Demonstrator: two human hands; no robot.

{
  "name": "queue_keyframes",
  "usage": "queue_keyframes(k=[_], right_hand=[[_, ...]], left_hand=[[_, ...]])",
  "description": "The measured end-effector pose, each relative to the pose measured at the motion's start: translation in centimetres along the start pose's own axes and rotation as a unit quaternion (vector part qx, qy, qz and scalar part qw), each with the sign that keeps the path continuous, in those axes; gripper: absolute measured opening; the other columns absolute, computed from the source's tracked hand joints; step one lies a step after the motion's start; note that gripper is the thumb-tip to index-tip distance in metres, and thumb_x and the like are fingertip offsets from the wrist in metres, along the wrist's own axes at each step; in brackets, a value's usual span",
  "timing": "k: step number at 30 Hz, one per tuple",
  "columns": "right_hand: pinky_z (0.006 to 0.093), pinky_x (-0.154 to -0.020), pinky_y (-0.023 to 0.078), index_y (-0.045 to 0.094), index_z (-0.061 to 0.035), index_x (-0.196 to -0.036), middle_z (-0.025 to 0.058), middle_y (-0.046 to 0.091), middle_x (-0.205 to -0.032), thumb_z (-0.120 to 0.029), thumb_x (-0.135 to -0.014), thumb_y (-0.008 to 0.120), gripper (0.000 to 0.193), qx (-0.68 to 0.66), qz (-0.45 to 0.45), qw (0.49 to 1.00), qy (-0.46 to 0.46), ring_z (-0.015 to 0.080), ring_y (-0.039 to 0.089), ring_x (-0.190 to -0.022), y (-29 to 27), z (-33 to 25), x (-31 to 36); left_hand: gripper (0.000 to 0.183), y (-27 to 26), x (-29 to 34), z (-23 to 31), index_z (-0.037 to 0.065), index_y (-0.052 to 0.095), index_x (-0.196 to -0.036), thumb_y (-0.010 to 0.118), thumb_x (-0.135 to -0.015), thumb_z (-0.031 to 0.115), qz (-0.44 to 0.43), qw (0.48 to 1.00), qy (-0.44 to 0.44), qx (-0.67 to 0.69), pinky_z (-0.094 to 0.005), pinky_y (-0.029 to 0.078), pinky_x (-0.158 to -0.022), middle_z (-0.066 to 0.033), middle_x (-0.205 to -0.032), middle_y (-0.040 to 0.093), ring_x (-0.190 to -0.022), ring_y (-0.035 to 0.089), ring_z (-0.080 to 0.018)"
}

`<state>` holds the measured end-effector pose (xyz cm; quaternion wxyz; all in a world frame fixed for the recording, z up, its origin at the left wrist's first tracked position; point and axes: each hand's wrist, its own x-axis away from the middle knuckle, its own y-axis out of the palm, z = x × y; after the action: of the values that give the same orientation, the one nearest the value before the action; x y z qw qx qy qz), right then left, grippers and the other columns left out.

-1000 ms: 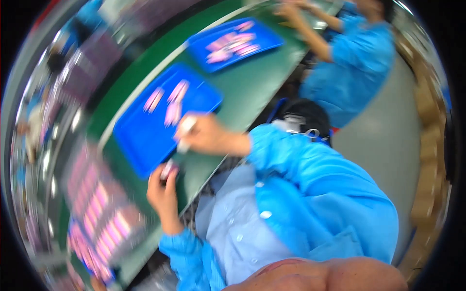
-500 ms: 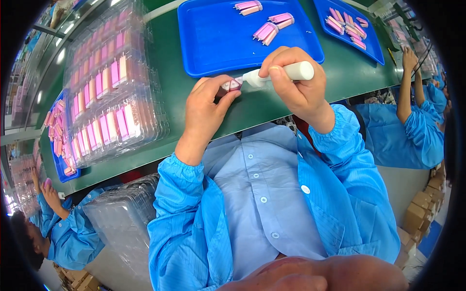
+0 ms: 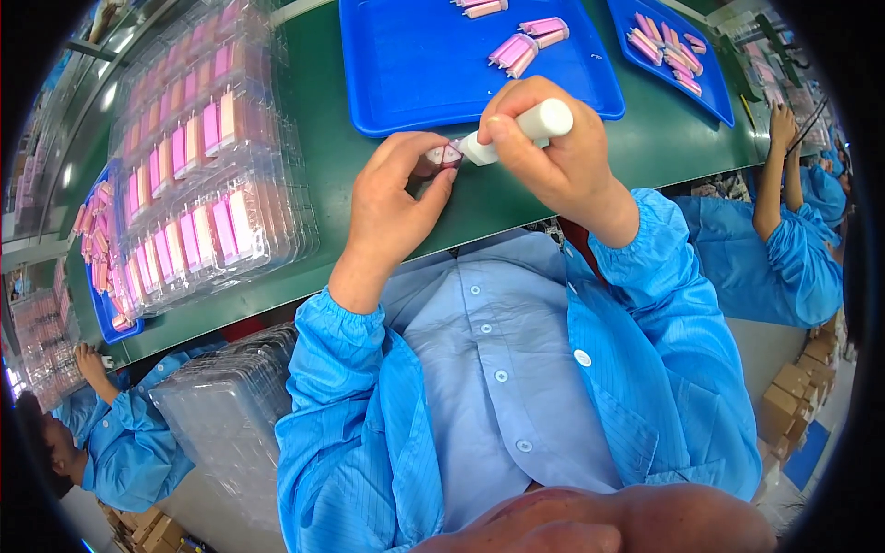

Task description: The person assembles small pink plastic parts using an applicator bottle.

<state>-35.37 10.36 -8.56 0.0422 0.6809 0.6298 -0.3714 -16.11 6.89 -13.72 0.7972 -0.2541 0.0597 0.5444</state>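
Note:
My left hand [image 3: 396, 198] pinches a small pink-and-white piece [image 3: 445, 158] between thumb and fingers, its end facing right. Most of that piece is hidden by the fingers. A white bottle [image 3: 544, 120] with a narrow tip is gripped in my right hand [image 3: 558, 157]. The bottle lies tilted, its tip touching or very close to the end of the small piece. Just beyond my hands is a blue tray [image 3: 406, 92] bearing a few pink and peach pieces [image 3: 513, 52].
To the left, clear plastic blister trays [image 3: 198, 221] are stacked with rows of pink and peach pieces. Behind them sits another blue tray [image 3: 120, 334] heaped with pieces. A further blue tray [image 3: 714, 103] stands at right. Empty clear trays [image 3: 217, 405] are piled lower left. Co-workers sit on both sides.
The bottle and my right hand have shifted slightly left, and the bottle is tilted more steeply. My left hand still holds the small piece. At far left, a co-worker's hand has moved.

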Motion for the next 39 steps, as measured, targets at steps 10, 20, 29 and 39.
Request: queue_keyframes(k=[10,20,29,39], right_hand=[[0.0267,-0.06,0.05,0.062,-0.0008,-0.094,0.0087,0.069,-0.084,-0.006,-0.095,0.066,0.007,-0.069,0.087,0.994,0.001,0.0134,0.064,-0.071,-1.3,-1.5,2.7],[0.0285,-0.056,0.049,0.062,-0.0022,-0.092,0.0084,0.068,-0.079,-0.009,-0.093,0.07,0.01,-0.044,0.055,0.997,-0.016,0.016,0.064,-0.065,0.1,-1.5,1.7],[0.0295,-0.053,0.047,0.063,-0.0033,-0.088,0.0077,0.065,-0.074,-0.011,-0.091,0.073,0.013,0.017,0.041,0.999,-0.013,0.0167,0.061,-0.06,0.9,-0.7,1.1],[0.0263,-0.058,0.049,0.064,-0.0002,-0.094,0.0073,0.069,-0.083,-0.009,-0.094,0.07,0.011,-0.076,0.086,0.993,0.036,0.0119,0.063,-0.069,-0.8,-2.6,3.4]], left_hand=[[0.028,0.1,0.2,-0.3,0.003,0.067,-0.1,0.082,-0.077,0.001,-0.013,1.0,-0.002,-0.019,-0.0279,0.057,-0.065,-0.0068,-0.092,0.066,-0.076,0.069,-0.017],[0.027,0.3,0.1,-0.4,0.003,0.066,-0.097,0.083,-0.076,0.001,0.001,0.999,0.033,-0.039,-0.0292,0.058,-0.064,-0.0077,-0.089,0.065,-0.076,0.069,-0.0193],[0.027,0.2,0.1,-0.3,0.003,0.067,-0.098,0.083,-0.076,0.002,-0.001,0.999,0.031,-0.022,-0.0296,0.059,-0.066,-0.008,-0.091,0.067,-0.077,0.07,-0.0195],[0.027,0.4,0.4,-0.8,0.003,0.067,-0.096,0.085,-0.076,0.005,-0.003,0.999,0.037,-0.023,-0.0287,0.06,-0.066,-0.0073,-0.088,0.067,-0.077,0.072,-0.0187]])
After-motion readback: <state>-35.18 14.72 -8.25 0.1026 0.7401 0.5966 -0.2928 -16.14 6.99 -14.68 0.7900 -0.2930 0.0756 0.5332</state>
